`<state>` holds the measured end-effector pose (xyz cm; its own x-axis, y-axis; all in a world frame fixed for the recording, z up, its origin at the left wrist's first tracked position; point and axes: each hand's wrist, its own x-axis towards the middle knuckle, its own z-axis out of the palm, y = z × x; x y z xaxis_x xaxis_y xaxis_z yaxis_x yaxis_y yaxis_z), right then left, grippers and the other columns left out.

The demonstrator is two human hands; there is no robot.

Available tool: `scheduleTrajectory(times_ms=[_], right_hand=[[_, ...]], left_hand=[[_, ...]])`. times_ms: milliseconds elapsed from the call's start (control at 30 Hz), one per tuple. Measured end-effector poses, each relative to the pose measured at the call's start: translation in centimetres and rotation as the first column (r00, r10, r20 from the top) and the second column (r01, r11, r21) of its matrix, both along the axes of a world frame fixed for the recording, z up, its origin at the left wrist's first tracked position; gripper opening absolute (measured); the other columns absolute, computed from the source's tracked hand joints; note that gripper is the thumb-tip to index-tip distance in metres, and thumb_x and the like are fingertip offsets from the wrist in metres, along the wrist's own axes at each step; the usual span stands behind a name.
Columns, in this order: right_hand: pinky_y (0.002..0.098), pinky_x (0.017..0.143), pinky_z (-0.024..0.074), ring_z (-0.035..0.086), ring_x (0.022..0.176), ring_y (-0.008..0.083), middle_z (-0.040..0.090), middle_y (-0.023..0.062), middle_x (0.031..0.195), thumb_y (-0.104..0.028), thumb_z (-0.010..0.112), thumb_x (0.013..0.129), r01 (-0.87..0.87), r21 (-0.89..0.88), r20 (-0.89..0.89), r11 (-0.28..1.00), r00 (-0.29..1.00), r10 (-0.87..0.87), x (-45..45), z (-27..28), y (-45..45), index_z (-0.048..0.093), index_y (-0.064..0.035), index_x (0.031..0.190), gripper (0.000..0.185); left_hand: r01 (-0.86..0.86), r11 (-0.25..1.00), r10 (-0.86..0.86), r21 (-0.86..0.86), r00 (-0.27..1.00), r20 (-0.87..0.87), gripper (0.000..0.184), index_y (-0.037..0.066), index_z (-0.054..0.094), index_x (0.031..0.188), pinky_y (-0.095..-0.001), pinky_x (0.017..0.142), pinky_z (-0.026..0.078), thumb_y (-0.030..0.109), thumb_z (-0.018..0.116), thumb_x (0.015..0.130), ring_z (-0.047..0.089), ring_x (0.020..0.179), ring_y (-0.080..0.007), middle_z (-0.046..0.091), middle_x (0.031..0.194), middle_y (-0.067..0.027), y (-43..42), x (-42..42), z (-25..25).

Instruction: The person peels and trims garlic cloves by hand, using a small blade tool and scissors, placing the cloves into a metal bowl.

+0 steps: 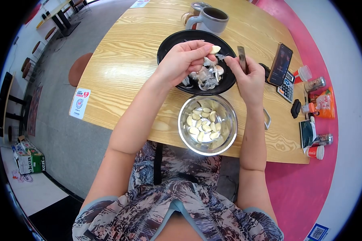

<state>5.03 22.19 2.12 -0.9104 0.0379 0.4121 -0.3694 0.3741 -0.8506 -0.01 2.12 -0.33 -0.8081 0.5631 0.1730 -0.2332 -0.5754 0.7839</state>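
Pinched between the thumb and fingers of my left hand is a pale garlic clove, held above the black plate. My right hand grips a small knife, its blade pointing up and away from me at the plate's right rim. Papery garlic skins lie heaped on the plate, partly hidden by my left hand. Nearer to me, a shiny steel bowl at the table's front edge holds several peeled cloves.
Behind the plate stand a grey mug and a lidded glass jar. To the right are a propped-up phone, a calculator, an orange packet and a red paper cup. The wooden table carries a sticker at its left edge.
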Motion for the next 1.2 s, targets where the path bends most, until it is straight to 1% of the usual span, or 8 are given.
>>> scheduleTrajectory(times_ms=[133, 200, 400, 700, 967, 1067, 1167, 1200], right_hand=[[0.0202, 0.053, 0.0316, 0.036, 0.056, 0.0020, 0.045, -0.0072, 0.062, -0.005, 0.067, 0.089, 0.000, 0.067, -0.129, 0.998, 0.992, 0.008, -0.4, -0.6, -0.1, 0.067, 0.0023, 0.098, 0.011], [0.0204, 0.053, 0.0329, 0.037, 0.057, 0.0019, 0.048, -0.0069, 0.063, -0.006, 0.067, 0.090, -0.025, -0.007, -0.109, 1.000, 0.994, 0.024, -0.4, -0.7, -0.2, 0.068, 0.0019, 0.100, 0.013], [0.0200, 0.055, 0.0354, 0.041, 0.060, 0.0007, 0.054, -0.0066, 0.067, -0.007, 0.069, 0.089, -0.034, -0.065, -0.048, 0.997, 0.998, 0.031, 0.1, 0.0, -0.1, 0.068, 0.0027, 0.099, 0.014], [0.0180, 0.054, 0.0344, 0.039, 0.059, 0.0003, 0.049, -0.0085, 0.065, -0.009, 0.073, 0.087, -0.093, -0.082, 0.001, 0.992, 0.996, 0.093, 0.7, 0.2, -0.7, 0.068, 0.0037, 0.097, 0.017], [0.0187, 0.059, 0.0420, 0.048, 0.064, 0.0011, 0.046, -0.0070, 0.064, -0.008, 0.072, 0.087, -0.113, -0.061, 0.005, 0.992, 0.994, 0.113, 0.2, 0.1, 1.3, 0.069, 0.0039, 0.096, 0.015], [0.0208, 0.061, 0.0432, 0.049, 0.064, 0.0025, 0.044, -0.0059, 0.063, -0.010, 0.071, 0.088, -0.304, -0.078, 0.138, 0.949, 0.940, 0.312, 1.2, 1.4, 1.8, 0.069, 0.0033, 0.092, 0.014], [0.0245, 0.056, 0.0371, 0.038, 0.060, 0.0044, 0.041, -0.0054, 0.060, -0.015, 0.069, 0.091, -0.478, 0.122, 0.378, 0.870, 0.833, 0.404, 1.6, 1.7, 1.8, 0.068, 0.0034, 0.090, 0.019], [0.0244, 0.055, 0.0353, 0.038, 0.060, 0.0044, 0.041, -0.0054, 0.060, -0.018, 0.067, 0.093, -0.466, 0.151, 0.274, 0.872, 0.867, 0.416, 0.9, 0.8, 2.0, 0.067, 0.0030, 0.091, 0.021]], left_hand=[[-0.160, 0.980, 0.152, -0.117, 0.985, -0.079, 0.017, 0.003, 0.066, 0.106, -0.0157, 0.051, 0.034, 0.013, 0.066, 0.093, 0.054, 0.066, -0.0007, 0.069, 0.091, -0.0065, 0.6, 0.8, 0.5], [-0.353, 0.896, 0.256, -0.270, 0.906, -0.337, 0.016, 0.002, 0.065, 0.107, -0.0167, 0.054, 0.040, 0.008, 0.065, 0.092, 0.050, 0.064, -0.0011, 0.068, 0.094, -0.0053, 0.9, 1.0, 0.7], [-0.433, 0.867, 0.268, -0.246, 0.823, -0.502, 0.019, 0.001, 0.065, 0.105, -0.0199, 0.078, 0.051, 0.000, 0.069, 0.087, 0.064, 0.089, -0.0074, 0.068, 0.100, -0.0042, 1.4, 1.5, 0.9], [-0.463, 0.862, 0.259, -0.204, 0.750, -0.609, 0.027, 0.001, 0.062, 0.113, -0.0205, 0.078, 0.051, -0.001, 0.067, 0.087, 0.061, 0.089, -0.0066, 0.067, 0.108, -0.0069, 1.6, 1.6, 0.8], [-0.282, 0.926, 0.175, -0.250, 0.910, -0.376, 0.046, -0.002, 0.053, 0.130, -0.0229, 0.085, 0.048, 0.004, 0.069, 0.086, 0.058, 0.092, -0.0069, 0.061, 0.122, -0.0112, 0.9, 0.8, 0.5], [-0.234, 0.940, 0.161, -0.250, 0.947, -0.279, 0.045, -0.004, 0.050, 0.134, -0.0250, 0.088, 0.046, 0.004, 0.059, 0.091, 0.057, 0.099, -0.0099, 0.059, 0.125, -0.0126, 0.5, 0.4, 0.1], [-0.088, 0.993, 0.083, -0.079, 0.995, -0.063, 0.041, -0.007, 0.048, 0.135, -0.0262, 0.087, 0.046, -0.002, 0.047, 0.094, 0.057, 0.103, -0.0143, 0.057, 0.130, -0.0162, 0.2, -0.2, -0.5], [-0.054, 0.997, 0.051, -0.047, 0.997, -0.066, 0.042, -0.008, 0.046, 0.136, -0.0288, 0.094, 0.047, -0.001, 0.048, 0.094, 0.057, 0.110, -0.0178, 0.054, 0.133, -0.0183, 0.1, -0.5, -0.8]])
